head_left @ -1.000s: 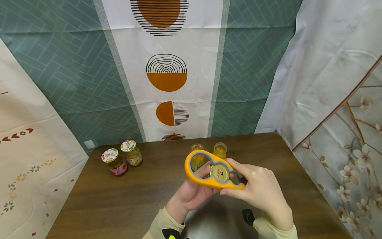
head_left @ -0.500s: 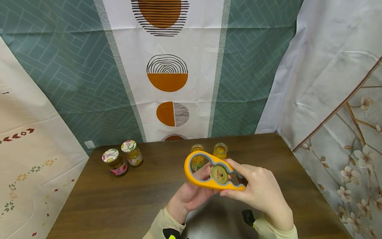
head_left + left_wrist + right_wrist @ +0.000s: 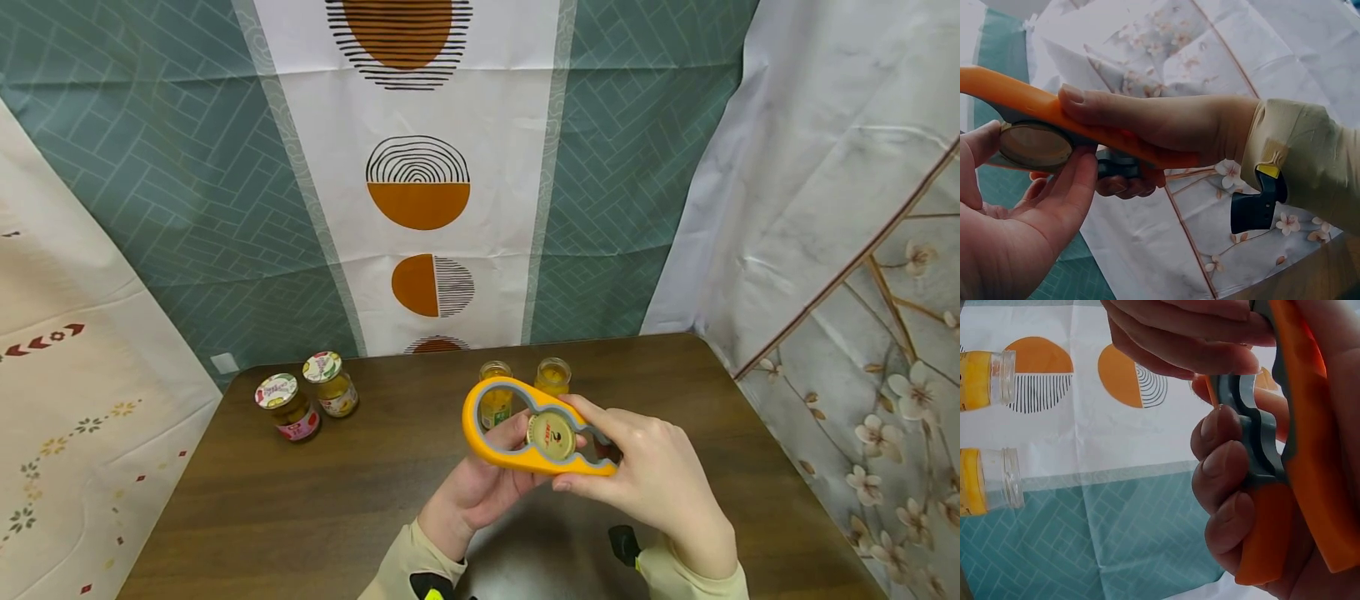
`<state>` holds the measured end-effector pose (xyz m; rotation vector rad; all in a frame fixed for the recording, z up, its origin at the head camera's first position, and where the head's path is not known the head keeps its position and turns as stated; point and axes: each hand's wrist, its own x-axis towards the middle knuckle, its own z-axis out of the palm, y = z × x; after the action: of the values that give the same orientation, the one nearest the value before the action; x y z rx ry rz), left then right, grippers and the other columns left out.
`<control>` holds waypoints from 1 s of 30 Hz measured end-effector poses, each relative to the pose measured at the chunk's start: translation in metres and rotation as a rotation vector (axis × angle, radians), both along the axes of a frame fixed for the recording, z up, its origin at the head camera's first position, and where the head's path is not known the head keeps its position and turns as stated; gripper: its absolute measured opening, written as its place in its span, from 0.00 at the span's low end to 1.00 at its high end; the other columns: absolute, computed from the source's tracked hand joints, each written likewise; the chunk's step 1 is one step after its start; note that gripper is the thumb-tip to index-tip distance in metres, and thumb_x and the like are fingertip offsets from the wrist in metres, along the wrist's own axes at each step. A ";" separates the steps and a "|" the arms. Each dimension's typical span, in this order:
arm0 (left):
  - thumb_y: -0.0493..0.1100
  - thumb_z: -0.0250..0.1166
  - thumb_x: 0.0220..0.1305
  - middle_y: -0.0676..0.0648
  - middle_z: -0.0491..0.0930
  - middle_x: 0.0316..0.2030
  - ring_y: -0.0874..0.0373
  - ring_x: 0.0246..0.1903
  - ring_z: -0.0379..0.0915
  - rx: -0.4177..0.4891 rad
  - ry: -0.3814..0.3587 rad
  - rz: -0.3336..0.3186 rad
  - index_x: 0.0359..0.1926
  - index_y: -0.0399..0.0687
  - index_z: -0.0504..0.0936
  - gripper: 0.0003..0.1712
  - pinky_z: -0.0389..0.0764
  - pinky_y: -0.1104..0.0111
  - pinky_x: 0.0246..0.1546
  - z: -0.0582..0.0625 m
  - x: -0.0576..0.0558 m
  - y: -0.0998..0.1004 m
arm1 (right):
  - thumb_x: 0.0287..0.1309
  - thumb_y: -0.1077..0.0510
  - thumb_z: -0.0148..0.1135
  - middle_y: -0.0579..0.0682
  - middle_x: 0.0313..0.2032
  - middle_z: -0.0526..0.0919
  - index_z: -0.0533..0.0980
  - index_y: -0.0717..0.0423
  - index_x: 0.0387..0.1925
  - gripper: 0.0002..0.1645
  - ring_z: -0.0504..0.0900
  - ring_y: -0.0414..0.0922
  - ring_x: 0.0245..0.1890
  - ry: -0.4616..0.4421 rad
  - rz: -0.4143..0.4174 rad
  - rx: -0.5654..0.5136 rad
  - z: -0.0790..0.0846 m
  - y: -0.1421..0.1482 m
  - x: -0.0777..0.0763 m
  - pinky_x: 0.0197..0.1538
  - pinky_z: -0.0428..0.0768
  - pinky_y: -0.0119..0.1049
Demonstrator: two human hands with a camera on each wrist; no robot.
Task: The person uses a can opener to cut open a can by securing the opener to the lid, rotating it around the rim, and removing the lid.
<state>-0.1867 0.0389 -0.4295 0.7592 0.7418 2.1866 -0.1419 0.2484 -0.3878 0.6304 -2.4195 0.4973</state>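
In the head view my right hand [image 3: 656, 471] grips the handles of an orange jar opener [image 3: 483, 446] with a grey scalloped lining. A gold jar lid [image 3: 552, 435] with red and black print sits within the opener's middle curve. My left hand [image 3: 487, 492] reaches from below and pinches the lid at its edge. From the left wrist view, the lid's hollow underside [image 3: 1035, 147] shows between the left thumb and fingers. The right wrist view shows the right hand's fingers [image 3: 1227, 459] curled round one handle, the other handle lying along the palm.
Two lidless glass jars with yellow contents, one at the left [image 3: 496, 407] and one at the right [image 3: 553, 379], stand beyond the hands on the brown table [image 3: 315, 508]. At the back left are a pink-labelled jar [image 3: 296, 417] and another lidded jar [image 3: 337, 392]. Patterned cloths hang behind.
The lid and the opener have tipped slightly, the lid's printed face turning a little more upward than half a second ago. Both hands keep their holds in nearly the same place.
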 end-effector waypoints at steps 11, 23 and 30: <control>0.54 0.49 0.77 0.45 0.79 0.56 0.51 0.57 0.73 0.000 0.020 0.011 0.68 0.40 0.65 0.29 0.79 0.67 0.50 -0.001 0.000 0.001 | 0.34 0.21 0.70 0.30 0.26 0.74 0.73 0.34 0.65 0.53 0.66 0.32 0.21 -0.040 0.005 -0.007 0.001 0.000 0.001 0.22 0.69 0.32; 0.56 0.52 0.75 0.45 0.79 0.55 0.51 0.57 0.73 -0.006 -0.012 -0.003 0.67 0.41 0.65 0.31 0.78 0.66 0.52 -0.004 -0.001 0.002 | 0.34 0.23 0.72 0.29 0.26 0.71 0.72 0.31 0.66 0.53 0.66 0.31 0.21 -0.081 0.040 -0.026 0.001 0.002 0.002 0.24 0.70 0.30; 0.55 0.52 0.76 0.46 0.79 0.54 0.52 0.56 0.73 -0.001 -0.036 -0.018 0.66 0.42 0.67 0.28 0.78 0.65 0.52 -0.005 -0.001 0.003 | 0.32 0.20 0.70 0.29 0.23 0.70 0.75 0.33 0.63 0.53 0.64 0.31 0.19 -0.033 0.042 -0.007 0.001 0.004 0.000 0.22 0.67 0.29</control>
<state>-0.1879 0.0422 -0.4347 0.7218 0.7150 2.1777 -0.1418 0.2524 -0.3866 0.6768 -2.4390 0.5375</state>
